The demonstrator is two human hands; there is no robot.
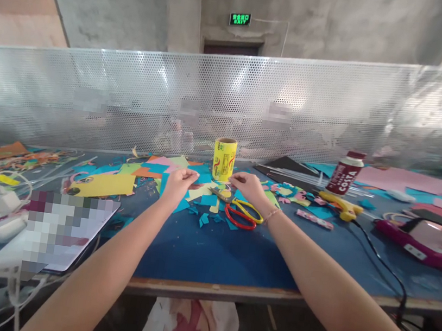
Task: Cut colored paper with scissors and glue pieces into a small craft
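Note:
Both my arms reach out over a blue table [209, 251]. My left hand [180, 179] is curled, its fingers pinched together over coloured paper scraps [200, 193]; what it grips is too small to make out. My right hand [248, 186] lies just right of it, fingers bent and pinched near the same scraps, beside a yellow roll [224, 159] standing upright. Red and yellow handled scissors [242, 214] lie just below my right wrist.
A yellow glue gun [341, 205] with a black cable, a Costa bottle [346, 174] and a pink device [419, 243] lie to the right. A tablet [72, 232] and white chargers sit left. A perforated metal screen [131, 98] runs along the back.

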